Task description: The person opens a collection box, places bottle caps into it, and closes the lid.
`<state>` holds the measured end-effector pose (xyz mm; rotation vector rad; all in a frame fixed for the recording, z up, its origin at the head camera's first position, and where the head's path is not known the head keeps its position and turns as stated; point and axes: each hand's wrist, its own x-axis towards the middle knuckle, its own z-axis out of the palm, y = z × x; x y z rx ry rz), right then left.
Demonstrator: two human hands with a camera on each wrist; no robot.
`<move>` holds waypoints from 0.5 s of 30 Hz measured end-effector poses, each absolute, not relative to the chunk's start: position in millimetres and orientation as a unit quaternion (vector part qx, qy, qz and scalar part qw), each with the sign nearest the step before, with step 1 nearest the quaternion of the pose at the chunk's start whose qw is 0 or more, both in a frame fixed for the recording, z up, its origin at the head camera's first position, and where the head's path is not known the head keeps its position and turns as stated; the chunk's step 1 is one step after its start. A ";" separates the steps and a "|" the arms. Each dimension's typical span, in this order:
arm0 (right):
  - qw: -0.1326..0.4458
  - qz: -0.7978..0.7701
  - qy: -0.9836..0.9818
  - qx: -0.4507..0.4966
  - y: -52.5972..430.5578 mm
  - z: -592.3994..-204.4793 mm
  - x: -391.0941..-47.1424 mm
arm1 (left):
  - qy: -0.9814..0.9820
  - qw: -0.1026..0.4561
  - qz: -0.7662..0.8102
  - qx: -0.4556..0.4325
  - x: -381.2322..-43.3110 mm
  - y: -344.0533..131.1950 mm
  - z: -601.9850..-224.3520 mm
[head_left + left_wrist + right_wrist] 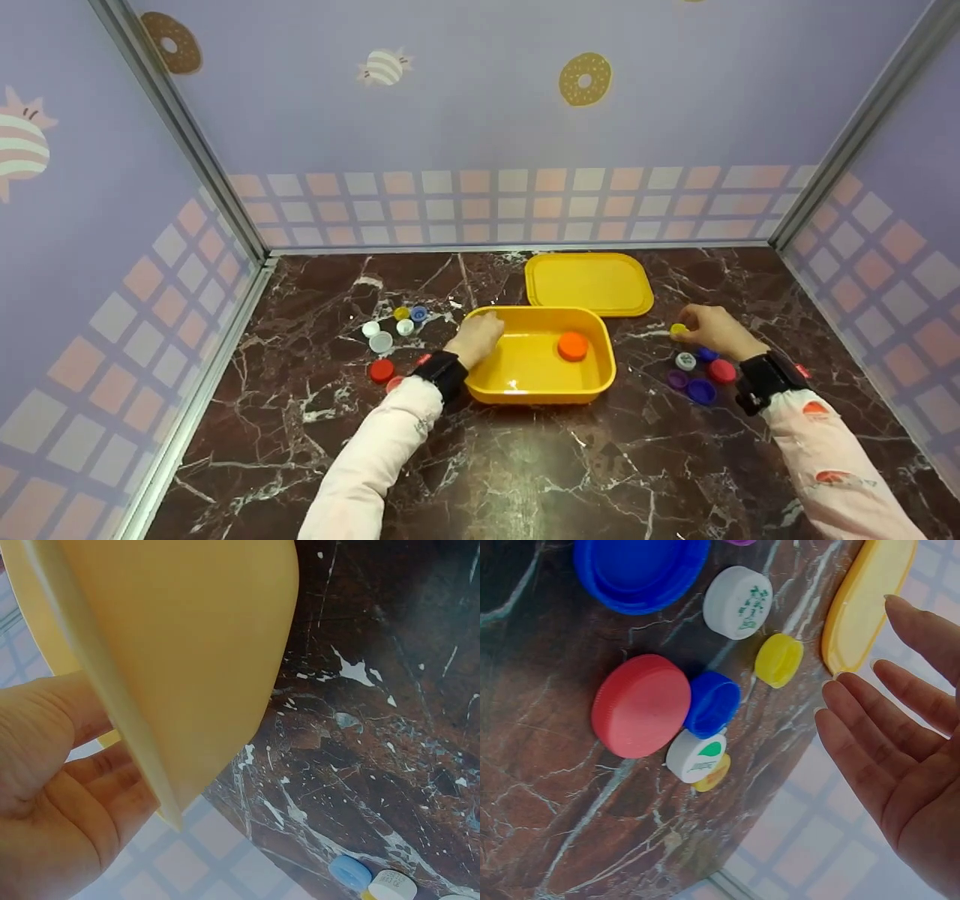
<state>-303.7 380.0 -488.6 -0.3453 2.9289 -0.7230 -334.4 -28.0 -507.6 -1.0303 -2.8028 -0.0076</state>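
Note:
My left hand reaches over the left rim of a yellow plastic box. In the left wrist view the box's wall hides its fingertips, so whatever they may hold is out of sight. An orange bottle cap lies inside the box. On the right, my right hand hovers by a yellow bottle cap. Its fingers are spread and fairly straight in the right wrist view, apart from the caps. Nearby lie a white cap, a red cap, blue caps and a purple ring-like cap.
Behind the box lies a flat yellow lid. Left of the box are white caps, a yellow cap, a blue cap and red caps. Patterned walls enclose the dark marbled tabletop at the back and sides.

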 end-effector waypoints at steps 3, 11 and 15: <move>0.049 -0.238 0.963 -0.115 382.0 -491.3 -304.2 | -0.939 0.055 -0.012 -0.340 -334.0 -26.8 -505.9; 0.035 -0.232 0.964 -0.126 383.8 -496.6 -305.1 | -0.947 0.029 0.006 -0.320 -335.4 -22.5 -505.7; 0.024 -0.225 0.965 -0.131 382.1 -498.2 -305.0 | -0.948 0.019 0.027 -0.318 -335.4 -21.3 -507.5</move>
